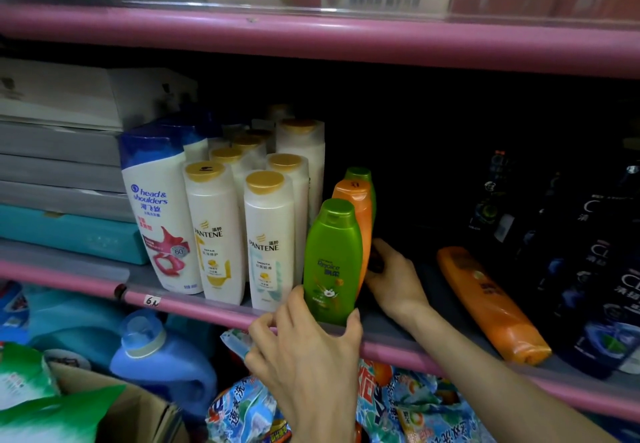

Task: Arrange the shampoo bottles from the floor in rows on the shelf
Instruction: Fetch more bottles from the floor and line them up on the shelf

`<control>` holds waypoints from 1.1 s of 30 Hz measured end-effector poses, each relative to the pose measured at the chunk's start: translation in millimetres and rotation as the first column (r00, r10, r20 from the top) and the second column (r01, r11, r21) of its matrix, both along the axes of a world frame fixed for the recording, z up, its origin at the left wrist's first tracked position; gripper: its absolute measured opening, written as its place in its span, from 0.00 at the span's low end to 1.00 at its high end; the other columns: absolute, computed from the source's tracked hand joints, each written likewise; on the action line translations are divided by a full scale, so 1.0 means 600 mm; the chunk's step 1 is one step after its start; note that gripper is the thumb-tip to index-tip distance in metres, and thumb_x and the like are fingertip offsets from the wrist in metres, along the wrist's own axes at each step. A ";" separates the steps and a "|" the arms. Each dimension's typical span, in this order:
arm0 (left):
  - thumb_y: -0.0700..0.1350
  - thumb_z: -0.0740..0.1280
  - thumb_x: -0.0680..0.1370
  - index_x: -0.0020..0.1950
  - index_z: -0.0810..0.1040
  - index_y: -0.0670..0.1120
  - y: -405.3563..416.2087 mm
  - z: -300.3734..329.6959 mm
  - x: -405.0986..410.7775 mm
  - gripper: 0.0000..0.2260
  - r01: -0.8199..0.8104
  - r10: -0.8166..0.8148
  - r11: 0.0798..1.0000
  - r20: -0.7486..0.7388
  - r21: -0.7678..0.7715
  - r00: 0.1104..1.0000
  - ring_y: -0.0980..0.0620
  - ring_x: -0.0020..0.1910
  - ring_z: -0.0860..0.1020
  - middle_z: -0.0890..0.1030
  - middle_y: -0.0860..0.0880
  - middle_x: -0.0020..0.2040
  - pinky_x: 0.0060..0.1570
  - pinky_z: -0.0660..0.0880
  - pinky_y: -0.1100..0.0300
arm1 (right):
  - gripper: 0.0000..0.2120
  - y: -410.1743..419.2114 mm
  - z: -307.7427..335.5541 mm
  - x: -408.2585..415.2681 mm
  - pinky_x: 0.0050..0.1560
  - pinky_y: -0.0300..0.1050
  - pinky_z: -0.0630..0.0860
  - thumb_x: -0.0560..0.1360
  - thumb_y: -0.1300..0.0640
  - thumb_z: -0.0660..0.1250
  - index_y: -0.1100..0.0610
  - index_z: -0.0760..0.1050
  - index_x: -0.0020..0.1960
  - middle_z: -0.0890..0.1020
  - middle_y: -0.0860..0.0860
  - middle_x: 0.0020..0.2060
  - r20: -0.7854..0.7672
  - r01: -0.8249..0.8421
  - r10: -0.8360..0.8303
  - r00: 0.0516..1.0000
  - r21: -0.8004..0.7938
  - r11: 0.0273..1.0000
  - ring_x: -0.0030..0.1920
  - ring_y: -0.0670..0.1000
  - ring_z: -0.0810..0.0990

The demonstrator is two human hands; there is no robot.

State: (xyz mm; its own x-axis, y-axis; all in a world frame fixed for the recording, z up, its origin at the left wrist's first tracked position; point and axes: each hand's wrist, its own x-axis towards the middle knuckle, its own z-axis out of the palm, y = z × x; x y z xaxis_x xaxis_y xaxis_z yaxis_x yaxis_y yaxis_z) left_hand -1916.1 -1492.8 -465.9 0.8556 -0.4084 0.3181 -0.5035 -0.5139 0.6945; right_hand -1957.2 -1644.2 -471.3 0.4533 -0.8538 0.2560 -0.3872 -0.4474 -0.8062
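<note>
My left hand (304, 349) grips the green bottle (332, 262) at its bottom. At two o'clock, my right hand (391, 276) holds the orange bottle (356, 214).

1. Green bottle (331, 262) stands upright at the pink shelf's (346, 44) front edge.
2. Orange bottle (356, 207) stands just behind it.
3. Another green bottle, mostly hidden, possibly third in that row.
4. Second orange bottle (491, 304) lies flat, well right.

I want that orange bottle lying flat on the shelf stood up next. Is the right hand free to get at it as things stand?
Probably yes. The lying orange bottle has bare shelf between it and the right hand, with nothing over it. But that hand is touching the upright orange bottle and must let go first.
</note>
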 end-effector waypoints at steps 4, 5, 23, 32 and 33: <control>0.64 0.73 0.61 0.60 0.75 0.51 0.002 0.002 -0.001 0.32 -0.003 0.003 1.000 0.008 0.005 1.000 0.49 0.53 0.66 0.81 0.53 0.52 0.49 0.59 0.52 | 0.11 0.001 0.000 0.000 0.49 0.39 0.75 0.73 0.61 0.69 0.52 0.77 0.55 0.84 0.49 0.49 -0.011 0.009 -0.009 1.000 -0.012 1.000 0.50 0.47 0.81; 0.64 0.73 0.62 0.60 0.75 0.51 0.002 0.002 -0.001 0.32 -0.002 0.002 1.000 0.004 0.005 1.000 0.49 0.53 0.66 0.81 0.53 0.52 0.49 0.59 0.51 | 0.11 0.002 0.000 0.000 0.49 0.39 0.76 0.73 0.61 0.69 0.52 0.77 0.54 0.84 0.48 0.48 -0.010 0.010 -0.010 1.000 -0.013 1.000 0.50 0.47 0.81; 0.65 0.72 0.63 0.63 0.73 0.51 0.004 0.006 -0.004 0.33 0.013 -0.013 1.000 -0.017 0.003 1.000 0.51 0.53 0.64 0.80 0.53 0.54 0.48 0.57 0.54 | 0.17 0.005 0.013 -0.008 0.60 0.45 0.75 0.74 0.60 0.69 0.54 0.72 0.62 0.81 0.50 0.56 -0.006 -0.037 0.037 0.999 0.077 0.996 0.58 0.48 0.78; 0.57 0.78 0.59 0.57 0.75 0.44 -0.001 0.005 -0.012 0.32 0.005 -0.005 1.000 0.013 0.003 1.000 0.43 0.50 0.71 0.81 0.47 0.48 0.45 0.65 0.48 | 0.12 0.055 0.050 -0.052 0.49 0.32 0.75 0.72 0.60 0.72 0.53 0.75 0.54 0.82 0.49 0.48 0.137 -0.300 0.288 0.948 0.081 0.951 0.50 0.43 0.80; 0.57 0.79 0.58 0.56 0.76 0.43 -0.002 0.004 -0.013 0.32 0.003 -0.003 1.000 0.026 0.007 1.000 0.42 0.49 0.71 0.81 0.47 0.48 0.44 0.66 0.47 | 0.12 0.055 0.050 -0.050 0.49 0.32 0.76 0.72 0.60 0.72 0.51 0.75 0.53 0.82 0.48 0.48 0.119 -0.296 0.287 0.951 0.073 0.952 0.50 0.42 0.80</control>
State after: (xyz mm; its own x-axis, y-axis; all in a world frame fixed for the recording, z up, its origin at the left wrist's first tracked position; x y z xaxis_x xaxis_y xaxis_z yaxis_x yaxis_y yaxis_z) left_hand -1923.6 -1493.9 -463.5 0.8459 -0.4130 0.3374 -0.5228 -0.5174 0.6774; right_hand -1987.2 -1611.5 -441.3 0.6604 -0.7098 0.2451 -0.1610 -0.4526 -0.8771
